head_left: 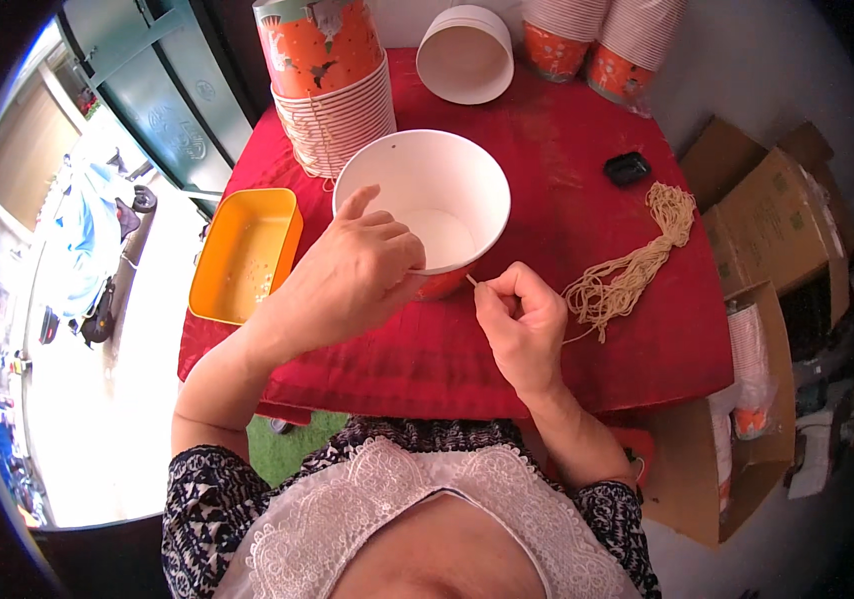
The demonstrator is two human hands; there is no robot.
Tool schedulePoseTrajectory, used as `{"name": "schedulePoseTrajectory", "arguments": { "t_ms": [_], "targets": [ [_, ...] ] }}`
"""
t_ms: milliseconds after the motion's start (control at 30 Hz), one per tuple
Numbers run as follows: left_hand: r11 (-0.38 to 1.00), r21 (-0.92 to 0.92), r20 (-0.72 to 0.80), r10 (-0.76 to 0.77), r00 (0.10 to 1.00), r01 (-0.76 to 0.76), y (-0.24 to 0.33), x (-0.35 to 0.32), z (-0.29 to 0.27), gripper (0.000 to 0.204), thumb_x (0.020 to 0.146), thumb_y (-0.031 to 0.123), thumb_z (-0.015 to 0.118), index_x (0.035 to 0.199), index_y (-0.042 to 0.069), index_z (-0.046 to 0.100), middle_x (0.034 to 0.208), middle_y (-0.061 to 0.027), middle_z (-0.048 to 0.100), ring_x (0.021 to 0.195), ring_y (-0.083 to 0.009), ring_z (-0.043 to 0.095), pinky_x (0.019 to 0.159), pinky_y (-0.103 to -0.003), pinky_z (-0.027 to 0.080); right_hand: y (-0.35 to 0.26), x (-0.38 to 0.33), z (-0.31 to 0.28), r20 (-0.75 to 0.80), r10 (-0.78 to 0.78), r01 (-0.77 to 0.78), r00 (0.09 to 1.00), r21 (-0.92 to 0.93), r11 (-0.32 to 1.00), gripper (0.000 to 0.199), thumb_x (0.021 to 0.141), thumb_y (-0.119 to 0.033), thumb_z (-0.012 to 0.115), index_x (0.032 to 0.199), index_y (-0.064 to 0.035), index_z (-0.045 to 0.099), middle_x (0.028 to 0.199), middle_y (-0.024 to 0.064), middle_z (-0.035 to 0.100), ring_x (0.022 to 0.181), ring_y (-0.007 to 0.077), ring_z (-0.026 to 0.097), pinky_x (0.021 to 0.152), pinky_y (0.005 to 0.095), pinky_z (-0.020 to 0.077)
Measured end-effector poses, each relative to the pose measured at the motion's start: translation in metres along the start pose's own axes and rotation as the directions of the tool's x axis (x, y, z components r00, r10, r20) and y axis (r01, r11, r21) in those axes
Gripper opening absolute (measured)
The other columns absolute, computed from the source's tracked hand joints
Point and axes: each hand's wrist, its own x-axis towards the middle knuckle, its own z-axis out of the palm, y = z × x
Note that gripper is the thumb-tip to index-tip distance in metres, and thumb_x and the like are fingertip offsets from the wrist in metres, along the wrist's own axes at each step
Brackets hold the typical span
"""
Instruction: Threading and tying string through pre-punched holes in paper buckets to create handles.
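A white paper bucket (pixel 427 195) with an orange outside stands open on the red tablecloth (pixel 547 170). My left hand (pixel 352 275) grips its near rim, fingers curled over the edge and the index finger raised. My right hand (pixel 522 314) pinches the end of a thin beige string (pixel 471 283) right beside the bucket's near wall. A bundle of the same beige strings (pixel 632 265) lies on the cloth to the right of that hand.
An orange tray (pixel 242 255) sits at the table's left edge. Stacks of orange-and-white buckets (pixel 332 85) stand at the back, with one bucket (pixel 464 55) on its side and more stacks (pixel 597 40) at right. A small black object (pixel 627 167) lies nearby. Cardboard boxes (pixel 767 210) crowd the right side.
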Motion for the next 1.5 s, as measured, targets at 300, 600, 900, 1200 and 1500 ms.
{"name": "schedulePoseTrajectory", "arguments": {
  "t_ms": [300,600,900,1200,1500],
  "targets": [
    [0.893,-0.39,0.094,-0.202,0.975,0.223,-0.011,0.017,-0.016,0.014,0.087,0.009,0.06,0.093,-0.003,0.066,0.083,-0.0165,0.067,0.081,-0.0325,0.066,0.07,-0.036,0.052,0.0,0.0,0.005,-0.036,-0.036,0.034,0.999,-0.049,0.998,0.015,0.08,0.005,0.064,0.071,-0.0002,0.053,0.066,0.0009,0.05,0.058,0.0059,0.046,0.051,0.0239,0.0383],
    [0.918,-0.367,0.309,-0.033,0.95,0.151,-0.021,0.041,-0.016,0.021,0.088,0.009,0.057,0.101,-0.002,0.068,0.088,-0.0157,0.071,0.081,-0.0265,0.068,0.075,-0.035,0.052,0.002,0.001,0.009,-0.043,-0.019,0.016,0.999,-0.062,0.998,0.015,0.08,0.004,0.064,0.071,0.0004,0.053,0.066,0.0018,0.05,0.058,0.0059,0.046,0.051,0.0243,0.0384],
    [0.899,-0.401,0.392,-0.005,0.92,0.176,-0.025,0.045,-0.014,0.023,0.087,0.009,0.057,0.104,-0.003,0.069,0.09,-0.0162,0.071,0.084,-0.0276,0.068,0.077,-0.036,0.052,0.0,0.005,0.014,-0.047,-0.038,0.033,0.998,-0.1,0.994,0.013,0.08,0.004,0.064,0.073,0.0009,0.054,0.068,0.0043,0.053,0.059,0.0085,0.05,0.053,0.0263,0.0409],
    [0.897,-0.416,0.468,0.071,0.881,0.149,-0.03,0.052,-0.006,0.023,0.087,0.012,0.058,0.101,-0.002,0.069,0.088,-0.0177,0.07,0.083,-0.0299,0.067,0.076,-0.037,0.051,0.001,0.009,0.021,-0.059,-0.055,0.049,0.997,-0.087,0.995,0.012,0.081,0.003,0.065,0.075,0.0007,0.056,0.069,0.0052,0.055,0.06,0.0099,0.051,0.054,0.0269,0.0414],
    [0.918,-0.368,0.449,0.039,0.893,0.145,-0.03,0.052,0.002,0.014,0.086,0.012,0.062,0.086,-0.002,0.066,0.075,-0.014,0.065,0.07,-0.0233,0.062,0.067,-0.035,0.048,0.0,0.012,0.012,0.103,0.265,-0.281,0.959,0.201,0.938,0.023,0.097,-0.019,0.054,0.082,-0.002,0.058,0.064,0.0006,0.055,0.048,0.0042,0.042,0.041,0.0203,0.0292]
  ]
}}
